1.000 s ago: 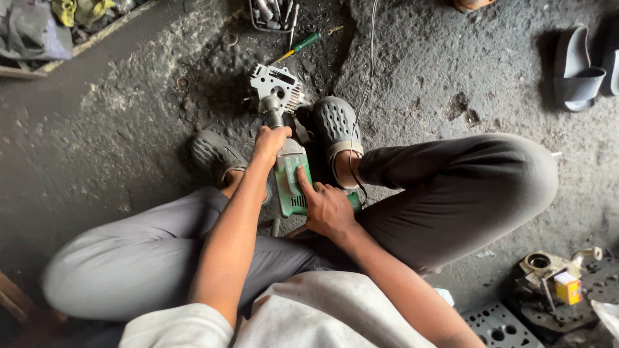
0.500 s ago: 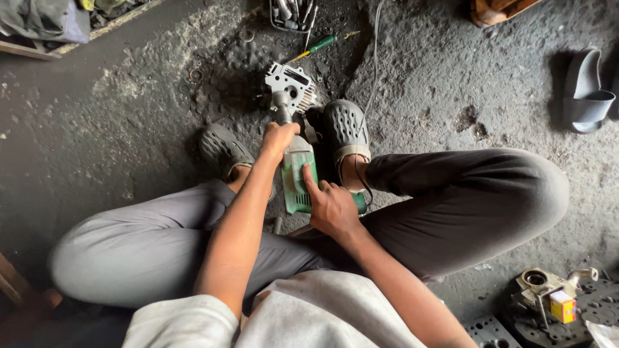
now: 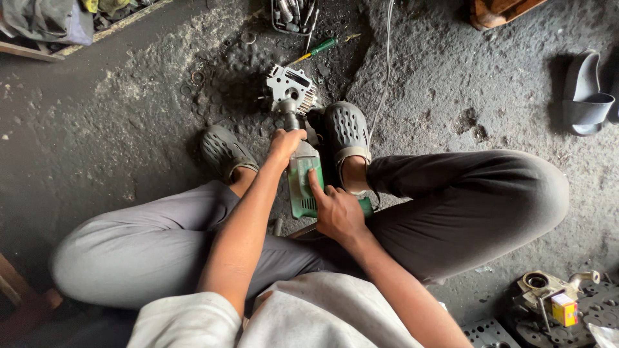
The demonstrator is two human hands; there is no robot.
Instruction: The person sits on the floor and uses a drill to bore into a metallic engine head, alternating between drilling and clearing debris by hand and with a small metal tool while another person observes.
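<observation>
Green power drill (image 3: 303, 187) lying btwn the 2 feet, long axis running straight away from body, nose end pointing at grey finned metal casting (image 3: 291, 88) on the floor. Left hand (image 3: 287, 143) wrapped tight round front neck of drill, just behind chuck, so nearer the casting. Right hand (image 3: 335, 212) clamped on rear body/handle, index finger stretched fwd along housing. Bit end touching or just at casting's face, can't tell which. Casting sits dead ahead of both grips, on drill axis. Green-handled screwdriver (image 3: 319, 48) lies beyond, apart.
</observation>
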